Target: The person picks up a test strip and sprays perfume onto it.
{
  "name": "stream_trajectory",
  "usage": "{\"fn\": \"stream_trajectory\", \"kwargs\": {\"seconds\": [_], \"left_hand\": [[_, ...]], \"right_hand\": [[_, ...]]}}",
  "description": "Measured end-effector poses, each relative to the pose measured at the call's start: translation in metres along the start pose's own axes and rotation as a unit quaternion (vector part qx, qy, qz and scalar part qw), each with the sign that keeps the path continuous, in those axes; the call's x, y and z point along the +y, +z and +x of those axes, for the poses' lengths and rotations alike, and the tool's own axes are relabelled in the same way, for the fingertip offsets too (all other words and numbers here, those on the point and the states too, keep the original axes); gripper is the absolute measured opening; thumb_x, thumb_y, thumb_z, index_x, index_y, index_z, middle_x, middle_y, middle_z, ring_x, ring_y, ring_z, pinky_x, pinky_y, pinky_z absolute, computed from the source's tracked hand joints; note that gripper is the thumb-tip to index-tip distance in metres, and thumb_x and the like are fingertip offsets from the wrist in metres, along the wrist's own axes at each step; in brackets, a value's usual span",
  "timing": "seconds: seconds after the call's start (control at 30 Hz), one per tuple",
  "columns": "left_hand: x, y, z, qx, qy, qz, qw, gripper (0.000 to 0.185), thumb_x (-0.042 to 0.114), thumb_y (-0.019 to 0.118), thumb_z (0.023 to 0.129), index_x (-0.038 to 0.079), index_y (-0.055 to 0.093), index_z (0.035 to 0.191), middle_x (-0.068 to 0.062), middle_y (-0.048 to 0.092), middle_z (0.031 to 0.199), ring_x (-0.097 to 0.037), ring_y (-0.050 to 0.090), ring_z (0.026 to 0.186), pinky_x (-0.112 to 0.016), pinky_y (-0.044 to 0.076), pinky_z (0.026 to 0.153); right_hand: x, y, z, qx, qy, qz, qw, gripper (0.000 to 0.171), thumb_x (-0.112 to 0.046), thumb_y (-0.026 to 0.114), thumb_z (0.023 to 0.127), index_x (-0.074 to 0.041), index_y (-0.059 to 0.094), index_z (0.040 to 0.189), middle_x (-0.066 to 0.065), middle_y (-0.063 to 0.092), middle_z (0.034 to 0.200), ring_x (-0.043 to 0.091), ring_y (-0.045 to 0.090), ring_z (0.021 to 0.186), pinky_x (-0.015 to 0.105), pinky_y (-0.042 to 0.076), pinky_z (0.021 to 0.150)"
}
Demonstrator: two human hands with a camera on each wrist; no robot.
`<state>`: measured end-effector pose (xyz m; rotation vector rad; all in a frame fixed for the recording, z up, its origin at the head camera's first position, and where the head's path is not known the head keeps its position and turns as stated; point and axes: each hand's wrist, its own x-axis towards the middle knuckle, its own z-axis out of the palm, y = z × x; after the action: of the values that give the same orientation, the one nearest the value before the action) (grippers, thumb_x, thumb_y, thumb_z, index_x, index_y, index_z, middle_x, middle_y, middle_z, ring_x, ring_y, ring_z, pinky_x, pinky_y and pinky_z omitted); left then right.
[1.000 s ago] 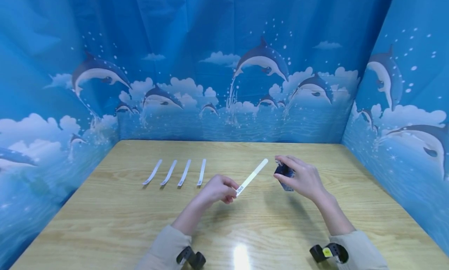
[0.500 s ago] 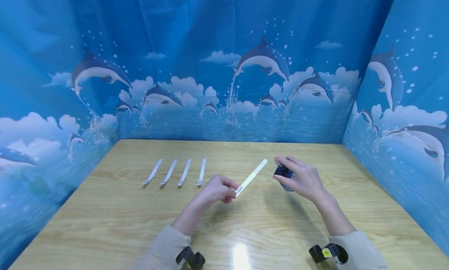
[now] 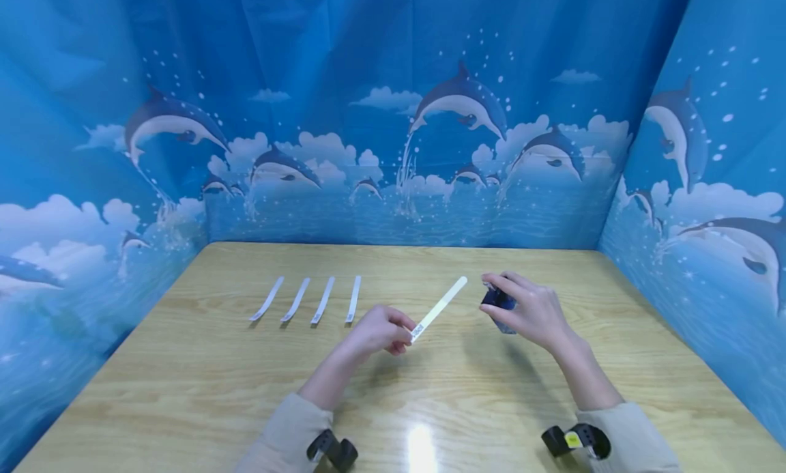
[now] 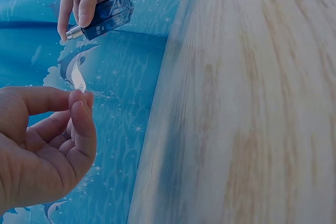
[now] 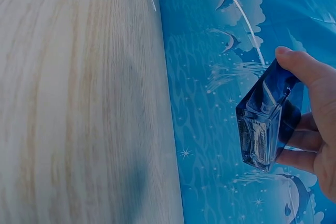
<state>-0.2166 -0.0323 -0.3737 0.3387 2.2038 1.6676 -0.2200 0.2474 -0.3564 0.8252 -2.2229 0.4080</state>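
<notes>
My left hand (image 3: 379, 331) pinches a white perfume test strip (image 3: 440, 308) by its printed end, between thumb and fingertips. The strip slants up and away to the right, above the table. My right hand (image 3: 533, 310) grips a blue glass perfume bottle (image 4: 109, 16), its silver spray nozzle (image 4: 75, 32) pointing toward the strip in the left wrist view. A forefinger lies near the nozzle; whether it presses down I cannot tell. In the right wrist view the bottle's thick clear base (image 5: 260, 135) faces the camera. A gap separates bottle and strip.
Several more white test strips (image 3: 325, 301) lie in a spaced row on the wooden table (image 3: 202, 384), left of my left hand. A blue dolphin-print curtain (image 3: 344, 70) surrounds the table at the back and both sides.
Both hands keep nearly the same place, still holding the strip and the bottle. The strip's tip has shifted very slightly left.
</notes>
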Motion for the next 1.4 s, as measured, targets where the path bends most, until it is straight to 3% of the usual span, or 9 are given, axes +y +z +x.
{"fn": "stream_trajectory", "kwargs": {"seconds": [0.37,0.63,0.8,0.97,1.13,1.3,1.4], "left_hand": [[-0.001,-0.001,0.001,-0.003,-0.003,0.0,1.0,0.021,-0.009,0.059,0.075,-0.009,0.064,0.095,-0.009,0.061,0.068,-0.012,0.054,0.052,-0.026,0.055,0.054],[-0.001,-0.003,0.001,0.004,-0.002,0.001,1.0,0.023,-0.008,0.059,0.076,-0.01,0.063,0.098,-0.01,0.062,0.071,-0.012,0.055,0.053,-0.028,0.056,0.057],[-0.005,-0.004,0.004,0.034,-0.002,-0.023,0.9991,0.021,-0.009,0.058,0.076,-0.011,0.062,0.096,-0.008,0.059,0.067,-0.011,0.053,0.052,-0.025,0.054,0.054],[-0.011,-0.009,0.009,0.09,-0.023,-0.064,0.9936,0.019,-0.01,0.055,0.075,-0.011,0.062,0.092,-0.006,0.055,0.062,-0.01,0.051,0.05,-0.019,0.049,0.048],[-0.015,-0.018,0.012,0.133,-0.042,-0.095,0.9857,0.021,-0.009,0.053,0.076,-0.011,0.061,0.096,-0.008,0.057,0.064,-0.011,0.051,0.05,-0.018,0.046,0.046],[-0.017,-0.023,0.015,0.145,-0.05,-0.101,0.983,0.022,-0.007,0.052,0.078,-0.011,0.059,0.099,-0.009,0.056,0.065,-0.011,0.051,0.051,-0.017,0.046,0.046],[-0.018,-0.025,0.017,0.15,-0.051,-0.103,0.982,0.021,-0.007,0.052,0.078,-0.011,0.059,0.098,-0.009,0.056,0.066,-0.01,0.05,0.051,-0.017,0.045,0.046]], "right_hand": [[0.0,-0.003,0.0,-0.01,0.024,-0.014,1.0,0.05,-0.021,0.081,0.067,-0.01,0.065,0.113,0.013,0.065,0.097,0.022,0.063,0.065,0.029,0.048,0.044],[0.001,-0.005,-0.003,-0.042,0.096,0.02,0.994,0.055,-0.023,0.079,0.072,-0.01,0.059,0.122,0.014,0.063,0.113,0.031,0.062,0.096,0.047,0.055,0.068],[0.002,-0.005,-0.004,-0.086,0.165,0.054,0.981,0.059,-0.025,0.076,0.076,-0.008,0.055,0.128,0.017,0.058,0.121,0.035,0.056,0.106,0.05,0.052,0.079],[0.004,-0.005,-0.005,-0.111,0.225,0.08,0.965,0.06,-0.029,0.072,0.08,-0.005,0.051,0.13,0.022,0.055,0.123,0.038,0.056,0.106,0.049,0.053,0.077],[0.006,-0.005,-0.004,-0.109,0.257,0.097,0.955,0.059,-0.035,0.069,0.083,-0.006,0.051,0.131,0.022,0.054,0.124,0.039,0.056,0.105,0.05,0.053,0.078],[0.01,-0.006,0.0,-0.096,0.284,0.131,0.945,0.059,-0.033,0.068,0.084,-0.005,0.049,0.133,0.023,0.05,0.128,0.04,0.053,0.108,0.051,0.051,0.083],[0.013,-0.007,0.002,-0.083,0.308,0.164,0.933,0.059,-0.029,0.069,0.084,-0.004,0.048,0.133,0.025,0.049,0.129,0.041,0.052,0.11,0.051,0.049,0.087]]}}
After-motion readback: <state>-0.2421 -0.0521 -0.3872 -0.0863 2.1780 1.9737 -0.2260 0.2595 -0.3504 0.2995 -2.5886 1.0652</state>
